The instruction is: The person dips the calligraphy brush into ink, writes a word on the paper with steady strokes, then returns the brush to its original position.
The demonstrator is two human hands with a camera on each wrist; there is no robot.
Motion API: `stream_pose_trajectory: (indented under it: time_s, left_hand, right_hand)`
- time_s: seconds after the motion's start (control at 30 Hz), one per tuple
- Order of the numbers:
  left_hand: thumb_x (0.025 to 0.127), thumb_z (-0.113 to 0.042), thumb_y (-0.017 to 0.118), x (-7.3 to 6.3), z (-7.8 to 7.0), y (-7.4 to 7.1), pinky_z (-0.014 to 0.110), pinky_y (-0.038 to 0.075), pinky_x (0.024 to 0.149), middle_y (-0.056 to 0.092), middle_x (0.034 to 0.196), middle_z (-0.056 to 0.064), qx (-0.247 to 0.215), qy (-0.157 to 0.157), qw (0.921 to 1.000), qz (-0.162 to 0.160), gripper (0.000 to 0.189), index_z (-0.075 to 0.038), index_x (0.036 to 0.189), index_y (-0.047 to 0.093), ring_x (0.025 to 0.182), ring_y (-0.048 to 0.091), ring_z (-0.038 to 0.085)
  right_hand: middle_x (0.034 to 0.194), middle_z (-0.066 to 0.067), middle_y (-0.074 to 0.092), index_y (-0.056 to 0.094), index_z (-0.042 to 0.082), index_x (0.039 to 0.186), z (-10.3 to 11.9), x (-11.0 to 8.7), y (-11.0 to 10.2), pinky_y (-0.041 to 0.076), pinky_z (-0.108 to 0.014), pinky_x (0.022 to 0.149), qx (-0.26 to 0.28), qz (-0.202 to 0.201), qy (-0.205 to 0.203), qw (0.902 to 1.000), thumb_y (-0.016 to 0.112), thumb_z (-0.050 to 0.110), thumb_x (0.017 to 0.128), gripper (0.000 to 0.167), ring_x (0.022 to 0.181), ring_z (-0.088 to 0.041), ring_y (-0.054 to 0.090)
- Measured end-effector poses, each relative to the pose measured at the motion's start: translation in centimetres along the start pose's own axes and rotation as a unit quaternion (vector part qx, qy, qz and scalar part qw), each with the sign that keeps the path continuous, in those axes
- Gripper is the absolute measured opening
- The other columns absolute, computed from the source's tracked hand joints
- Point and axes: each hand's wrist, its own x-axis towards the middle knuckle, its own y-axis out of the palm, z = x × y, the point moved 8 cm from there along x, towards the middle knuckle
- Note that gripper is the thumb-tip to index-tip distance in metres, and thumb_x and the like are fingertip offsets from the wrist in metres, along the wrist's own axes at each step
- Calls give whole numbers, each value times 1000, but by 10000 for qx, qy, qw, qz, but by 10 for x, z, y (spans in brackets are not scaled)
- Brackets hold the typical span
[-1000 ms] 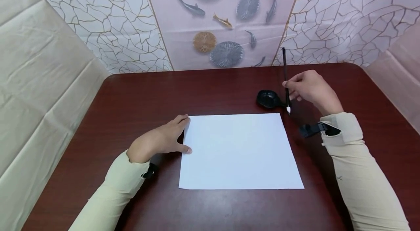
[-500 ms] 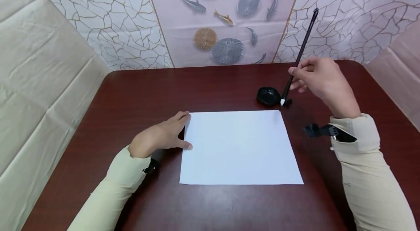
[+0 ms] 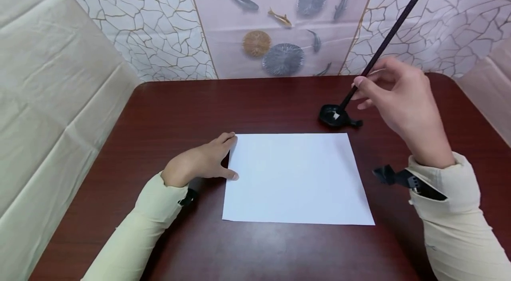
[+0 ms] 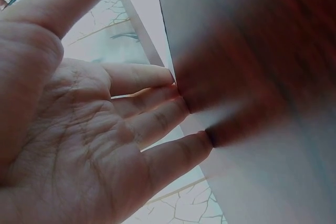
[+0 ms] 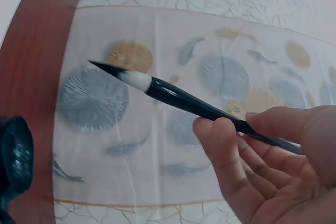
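Slim black brush with dark-tipped white bristles (image 3: 392, 33) was pinched in the right hand (image 3: 407, 99), aloft near a glossy black dish (image 3: 324, 115) toward the dark-red table (image 3: 239, 108)'s far right corner. It seemed inked; the white rectangular paper (image 3: 297, 179) showed no stroke. The left hand (image 3: 203, 161), fingers extended, touched the paper's left edge; patterned cloth (image 3: 227, 46) hung beyond.

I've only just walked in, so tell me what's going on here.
A person at a table holds a brush in the right hand, its dark tip clear of the small black dish. The left hand rests at the left edge of the white paper, which shows no marks.
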Motion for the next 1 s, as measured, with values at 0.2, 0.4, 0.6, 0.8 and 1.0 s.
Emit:
stream_pose_trajectory:
  time_s: [0.2,0.4,0.6,0.8,1.0]
  left_hand:
    - [93,-43,82,-5,4,0,51,32,124,1,177,16,0,-24,10000,54,114,0,169,8,163,12,34]
    - [90,-47,84,-3,3,4,51,29,125,-3,178,15,-55,54,9998,178,121,-2,169,4,164,5,34]
    - [90,-46,84,-1,-1,5,52,26,127,-5,178,14,-105,69,9997,206,122,-2,169,2,164,2,34]
    - [91,-46,83,-1,-1,7,52,25,127,-6,177,14,-92,32,9996,270,122,-2,169,1,164,1,34]
    - [91,-47,83,0,-1,5,53,29,126,-6,177,15,45,12,9997,259,123,-2,169,-1,163,3,35]
  right_hand:
    - [88,-4,79,70,3,105,25,-14,26,54,-15,59,221,-138,-510,9984,74,17,100,15,61,-1,71]
    - [98,-12,78,65,2,110,41,-35,48,56,-15,65,352,162,-774,9962,74,15,101,18,68,0,73]
    - [100,-10,76,62,-1,114,44,-43,55,59,-18,70,577,213,-923,9938,73,8,100,19,75,3,73]
    - [104,-10,77,61,-1,118,42,-45,57,60,-20,70,747,244,-868,9931,73,6,100,23,78,3,73]
    - [106,-11,77,63,-1,119,45,-48,64,60,-18,74,1043,206,-1025,9890,73,3,99,22,82,0,74]
